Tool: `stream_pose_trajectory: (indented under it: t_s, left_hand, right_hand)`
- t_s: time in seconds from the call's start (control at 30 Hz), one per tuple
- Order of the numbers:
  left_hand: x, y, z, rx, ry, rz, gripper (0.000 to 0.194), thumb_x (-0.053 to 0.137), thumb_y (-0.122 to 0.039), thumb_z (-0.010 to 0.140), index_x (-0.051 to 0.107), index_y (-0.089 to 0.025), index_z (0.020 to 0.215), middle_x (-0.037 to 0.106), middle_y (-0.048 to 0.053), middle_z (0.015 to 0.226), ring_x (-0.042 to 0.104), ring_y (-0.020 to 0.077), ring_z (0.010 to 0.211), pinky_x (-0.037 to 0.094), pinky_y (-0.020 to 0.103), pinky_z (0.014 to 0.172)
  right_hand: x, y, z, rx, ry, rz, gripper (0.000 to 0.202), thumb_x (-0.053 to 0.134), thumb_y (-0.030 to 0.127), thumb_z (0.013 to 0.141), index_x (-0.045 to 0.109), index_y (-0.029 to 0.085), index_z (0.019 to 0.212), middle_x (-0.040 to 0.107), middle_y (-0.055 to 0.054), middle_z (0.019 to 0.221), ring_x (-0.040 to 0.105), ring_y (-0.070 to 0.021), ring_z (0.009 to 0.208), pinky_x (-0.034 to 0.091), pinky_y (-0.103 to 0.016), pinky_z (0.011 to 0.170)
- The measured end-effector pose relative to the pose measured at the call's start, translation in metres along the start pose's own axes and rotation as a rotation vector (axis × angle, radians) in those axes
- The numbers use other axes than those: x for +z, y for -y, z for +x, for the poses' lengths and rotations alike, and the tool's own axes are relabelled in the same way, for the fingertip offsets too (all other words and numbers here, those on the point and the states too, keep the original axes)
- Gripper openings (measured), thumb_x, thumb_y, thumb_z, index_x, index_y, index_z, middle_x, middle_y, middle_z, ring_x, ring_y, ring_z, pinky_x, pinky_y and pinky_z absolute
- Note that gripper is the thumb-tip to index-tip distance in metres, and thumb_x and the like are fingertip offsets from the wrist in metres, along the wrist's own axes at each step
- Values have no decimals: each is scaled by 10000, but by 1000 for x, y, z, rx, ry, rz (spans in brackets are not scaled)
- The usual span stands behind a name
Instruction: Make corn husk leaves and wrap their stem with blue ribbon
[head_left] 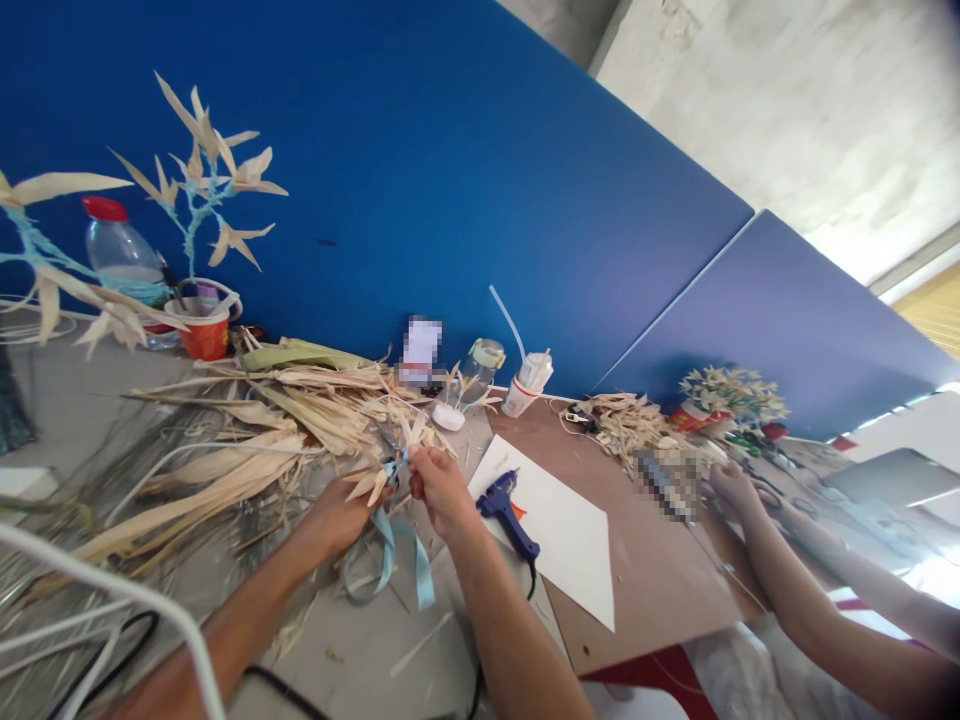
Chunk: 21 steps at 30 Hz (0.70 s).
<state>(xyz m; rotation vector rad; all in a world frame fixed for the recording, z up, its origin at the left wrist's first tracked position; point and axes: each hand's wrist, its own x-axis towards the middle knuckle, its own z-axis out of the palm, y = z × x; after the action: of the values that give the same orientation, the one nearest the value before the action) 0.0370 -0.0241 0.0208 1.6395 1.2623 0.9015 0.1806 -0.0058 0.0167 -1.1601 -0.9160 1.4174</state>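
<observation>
A small flower of dried corn husk [367, 482], with pale blue ribbon round its stem, is between my two hands over the table. My left hand [346, 512] is closed around it from the left. My right hand [441, 488] pinches at the blue-wrapped part from the right, its thumb and forefinger together. A loose length of pale blue ribbon [424, 570] hangs in loops below my hands. Just behind the fingers, a thin metallic shape is too unclear to name. To the right, a blue hot glue gun [510, 512] lies on a white sheet [581, 525].
Dried corn husks [255, 440] and thin wires cover the table's left. A red cup [204, 330] holds a branch of husk flowers [196, 205]. A glass jar [480, 368] and paper cup [525, 388] stand behind. A co-worker's hands [735, 492] are at the right. White cables [172, 600] cross the near left.
</observation>
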Motion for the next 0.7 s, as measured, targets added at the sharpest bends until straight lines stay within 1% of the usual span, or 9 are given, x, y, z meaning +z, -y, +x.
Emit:
stream_pose_trajectory:
  t_s: [0.1, 0.17, 0.23, 0.27, 0.37, 0.47, 0.53, 0.6, 0.7]
  left_hand:
    - [2, 3, 0, 0, 35, -50, 181, 565, -338, 671, 549, -203, 552, 568, 14, 583, 487, 172, 590, 369, 280, 566]
    - [4, 5, -1, -73, 69, -145, 201, 572, -373, 680, 534, -197, 590, 512, -13, 545, 430, 141, 521, 333, 265, 511]
    - [5, 3, -2, -160, 103, -272, 224, 591, -404, 672, 521, -193, 639, 455, -41, 520, 368, 112, 464, 288, 247, 465]
    - [4, 2, -3, -177, 115, -322, 241, 610, -409, 657, 514, -188, 646, 450, -45, 531, 353, 101, 460, 282, 241, 462]
    - [2, -3, -4, -151, 189, -414, 280, 632, -428, 660, 536, -166, 643, 468, -33, 583, 335, 78, 475, 274, 227, 470]
    - [0, -2, -5, -155, 229, -507, 295, 640, -439, 676, 561, -154, 667, 484, -26, 613, 316, 68, 484, 239, 218, 463]
    - [0, 0, -4, -175, 239, -548, 294, 647, -431, 683, 564, -150, 681, 485, -28, 617, 303, 62, 482, 220, 215, 461]
    - [-1, 3, -3, -191, 232, -557, 289, 650, -420, 688, 563, -145, 675, 486, -27, 614, 303, 60, 485, 212, 214, 461]
    - [-1, 4, -2, -182, 214, -531, 275, 647, -406, 692, 582, -139, 677, 497, -21, 621, 322, 63, 497, 224, 214, 465]
  right_hand:
    - [1, 1, -2, 11, 23, 36, 337, 742, 393, 571, 481, 181, 557, 374, 105, 386, 272, -41, 360, 179, -204, 395]
    - [0, 4, -4, 32, 50, 96, 322, 756, 359, 549, 492, 175, 544, 387, 100, 393, 274, -37, 366, 191, -201, 398]
    - [1, 7, -6, 50, 110, 157, 297, 754, 356, 556, 528, 164, 564, 408, 91, 418, 275, -31, 365, 193, -197, 394]
    - [2, 8, -8, 50, 136, 179, 284, 748, 363, 570, 552, 158, 585, 423, 85, 433, 276, -28, 361, 191, -194, 389]
    - [8, 5, -10, -6, 161, 201, 281, 702, 409, 643, 579, 156, 629, 449, 69, 454, 306, -33, 340, 210, -193, 372]
    - [12, -3, -9, -72, 147, 179, 310, 646, 469, 709, 570, 175, 645, 447, 65, 447, 372, -62, 347, 261, -198, 375]
    - [12, -6, -7, -87, 162, 141, 346, 620, 513, 727, 595, 171, 679, 469, 53, 466, 396, -69, 371, 263, -197, 386]
    - [8, -6, -4, -54, 195, 128, 434, 578, 581, 735, 630, 151, 724, 508, 28, 518, 392, -63, 390, 241, -198, 391]
    - [1, 1, -1, 69, 248, 224, 618, 470, 713, 721, 662, 130, 793, 546, 0, 607, 386, -59, 401, 243, -207, 394]
